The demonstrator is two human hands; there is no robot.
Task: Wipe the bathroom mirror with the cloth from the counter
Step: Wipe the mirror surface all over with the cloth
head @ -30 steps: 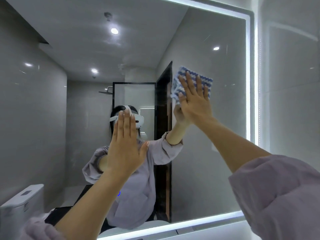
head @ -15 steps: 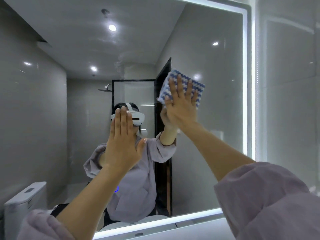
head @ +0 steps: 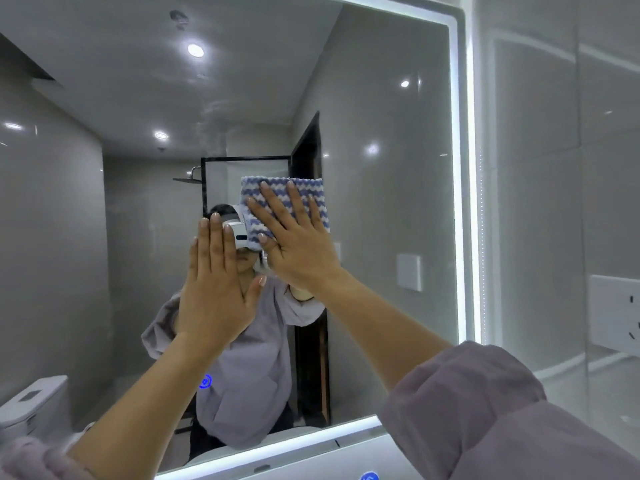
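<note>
Plainly, the blue-and-white striped cloth lay flat against the bathroom mirror, a little above and left of the glass's middle. The right hand pinned it there with fingers straight and spread and the thumb out at the lower left corner, so it was pressed under the palm and not clutched. The left hand stood just left of it and lower, fingers straight and together, holding nothing. It seemed laid on the glass, though actual contact could not be told.

The cloth looked like a small, ribbed, plush rag: light, soft and limp. It would probably bunch or slip down if the pressure eased, since only the palm's push against smooth glass held it up. The surest hold seemed to be a broad, flat palm over its middle with the fingertips reaching toward the top edge, much as it was placed. A corner pinch would likely let the rest fold over.

The mirror was rigid and slick, so the cloth should glide easily. The glass far right, toward the lit border, appeared to remain to be covered.
</note>
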